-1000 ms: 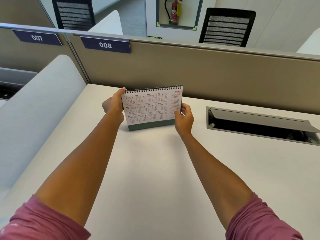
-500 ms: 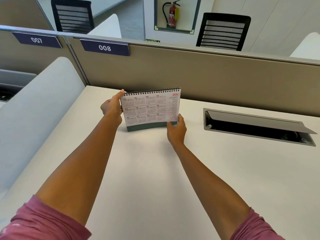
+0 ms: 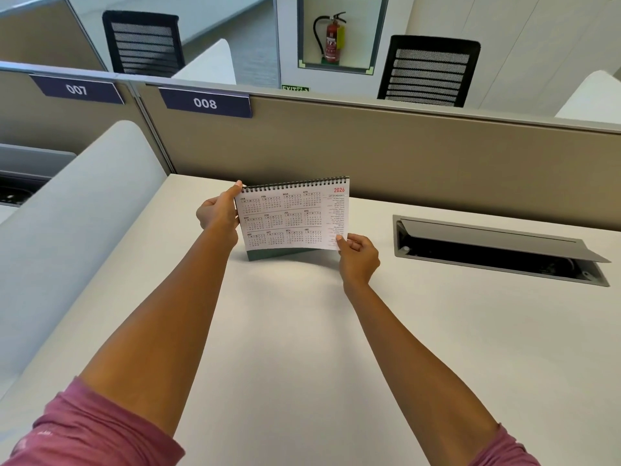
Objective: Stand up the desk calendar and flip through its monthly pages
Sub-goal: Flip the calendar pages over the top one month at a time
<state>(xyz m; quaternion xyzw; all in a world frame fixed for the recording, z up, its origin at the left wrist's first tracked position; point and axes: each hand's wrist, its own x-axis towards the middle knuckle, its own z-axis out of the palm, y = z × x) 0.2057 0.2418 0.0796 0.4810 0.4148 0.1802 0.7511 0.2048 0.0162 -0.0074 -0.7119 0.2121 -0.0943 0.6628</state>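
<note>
While the calendar (image 3: pixel 292 218) stands on the worktop (image 3: pixel 302 331) | left hand (image 3: pixel 218 210) clamped on its top-left corner | right hand (image 3: pixel 358 255) pinching front page's lower-right corner

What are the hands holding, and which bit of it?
Both hold the desk calendar. The left hand grips its top left corner by the spiral binding; the right hand pinches the bottom right corner of the front page, lifted off the base.
</note>
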